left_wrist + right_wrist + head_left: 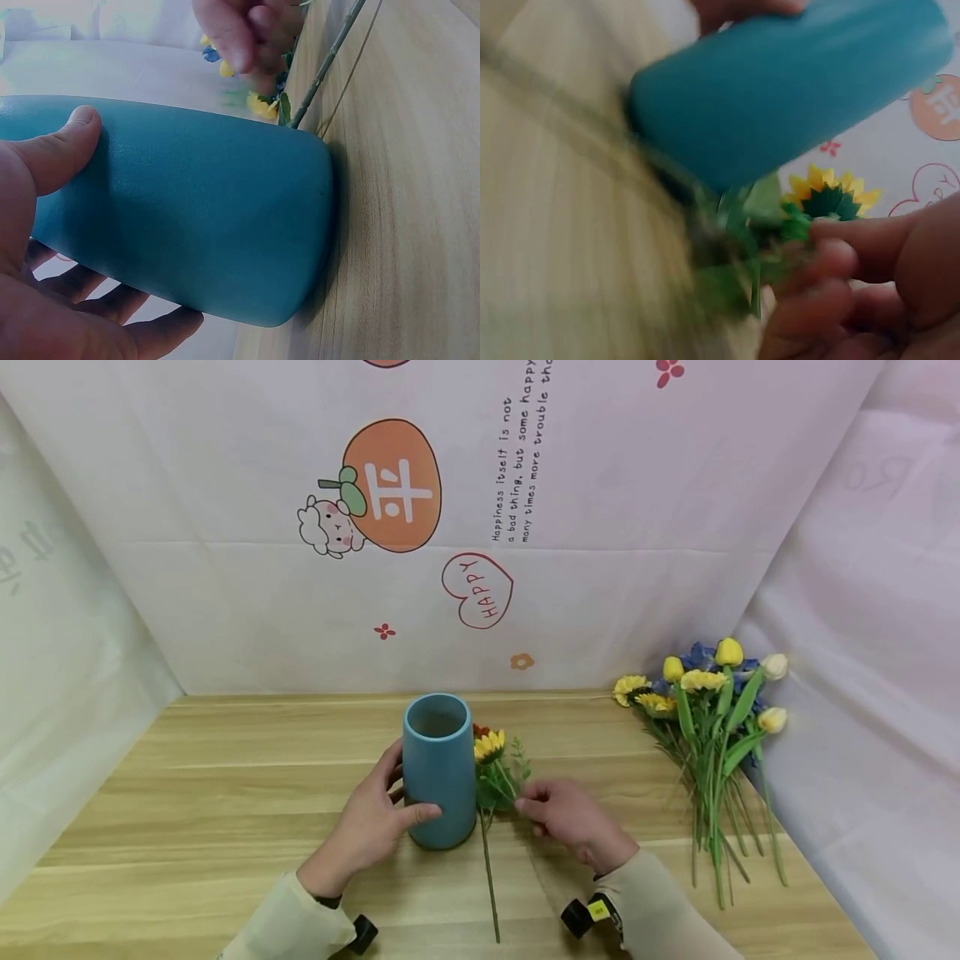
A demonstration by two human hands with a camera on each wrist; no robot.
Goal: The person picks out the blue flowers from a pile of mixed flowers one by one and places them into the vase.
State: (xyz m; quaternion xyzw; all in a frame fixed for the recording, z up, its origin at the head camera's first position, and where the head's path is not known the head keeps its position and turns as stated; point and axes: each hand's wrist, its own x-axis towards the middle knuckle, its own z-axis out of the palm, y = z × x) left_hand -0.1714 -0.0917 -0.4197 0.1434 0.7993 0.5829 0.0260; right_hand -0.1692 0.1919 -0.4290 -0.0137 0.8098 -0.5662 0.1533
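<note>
A tall blue vase (440,785) stands upright on the wooden table, its mouth facing up. My left hand (367,827) grips it from the left, thumb across the front and fingers behind. Just right of the vase are a yellow sunflower (490,746), a red flower (480,732) partly hidden by the vase, and green leaves (491,792). One long stem (491,885) runs toward the table's front. My right hand (573,818) pinches the sunflower's stem between thumb and forefinger. In the right wrist view the sunflower head (832,193) shows beyond the fingertips; the leaves there are blurred.
A bunch of artificial flowers, with yellow tulips (729,652), white tulips (772,720), yellow daisy-like blooms (630,687) and blue blossoms (701,657), lies at the table's right side. A printed white cloth (600,593) hangs behind the table (247,793), with white cloth on both sides.
</note>
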